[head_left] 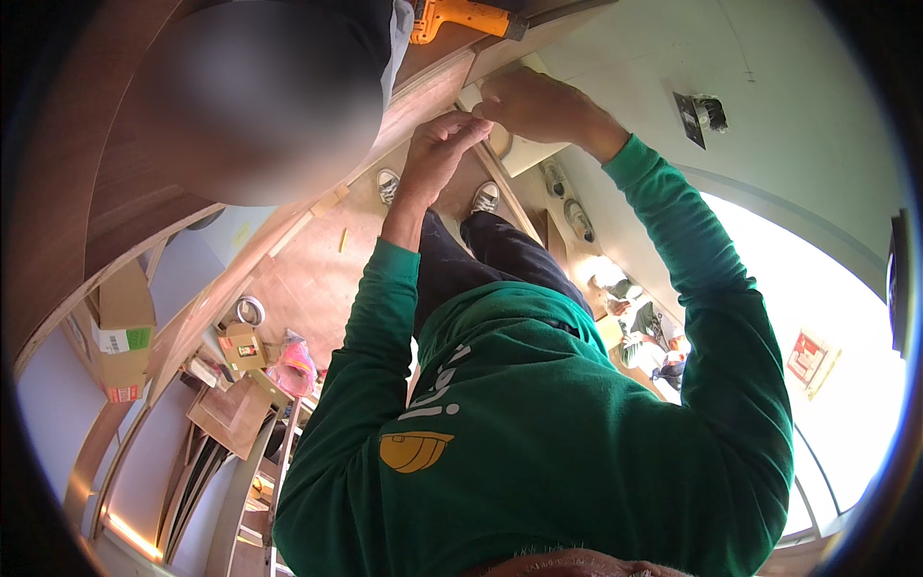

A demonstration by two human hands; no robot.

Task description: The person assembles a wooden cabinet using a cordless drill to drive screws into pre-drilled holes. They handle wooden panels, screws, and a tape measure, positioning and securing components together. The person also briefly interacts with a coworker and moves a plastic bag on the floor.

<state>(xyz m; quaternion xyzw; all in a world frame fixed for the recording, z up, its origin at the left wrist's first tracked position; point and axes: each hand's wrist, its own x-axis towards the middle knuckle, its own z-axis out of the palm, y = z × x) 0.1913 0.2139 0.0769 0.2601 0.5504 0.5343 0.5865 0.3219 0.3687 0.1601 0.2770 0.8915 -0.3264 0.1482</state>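
Left hand (437, 154), right hand (538, 104): fingertips meeting, likely for steadiness; grasp cannot be told | orange tool (466, 16): on board (428, 60), seemingly within reach.

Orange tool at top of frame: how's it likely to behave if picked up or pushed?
The orange tool is probably stiff: its casing looks like hard plastic. If pushed, it would likely slide or pivot rather than roll, given its angular, bent outline. Balance is harder to judge, as the frame's top edge cuts part of it off.

Orange power tool (466, 15) on brown panel (433, 61)
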